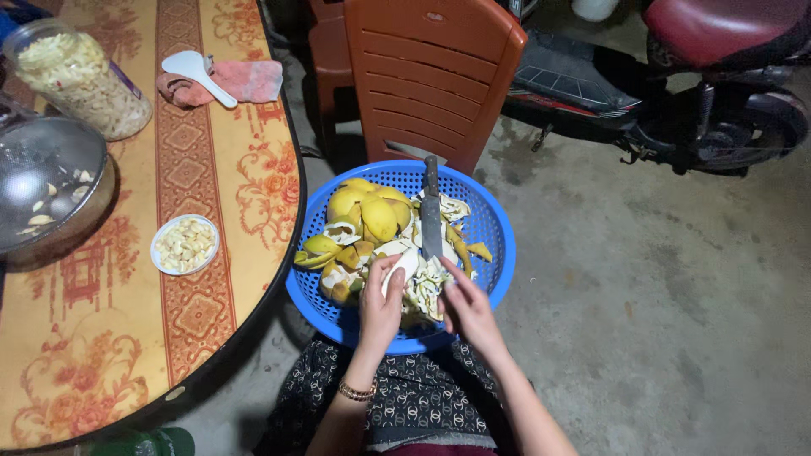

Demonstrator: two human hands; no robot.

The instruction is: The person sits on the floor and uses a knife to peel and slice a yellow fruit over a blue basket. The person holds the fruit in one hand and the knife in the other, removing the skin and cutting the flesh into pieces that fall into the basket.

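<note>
A round blue plastic basket rests on my lap, filled with yellow and white fruit peels. A kitchen knife lies across the peels, blade toward me. My left hand pinches a pale white piece of peel at the near side of the pile. My right hand touches the peels just right of it, fingers curled into the heap; whether it grips a piece is unclear.
A table with an orange patterned cloth stands to my left, bearing a small white dish of pale pieces, a metal bowl, a plastic jar, a white spoon and a pink rag. An orange chair and a motorbike stand ahead.
</note>
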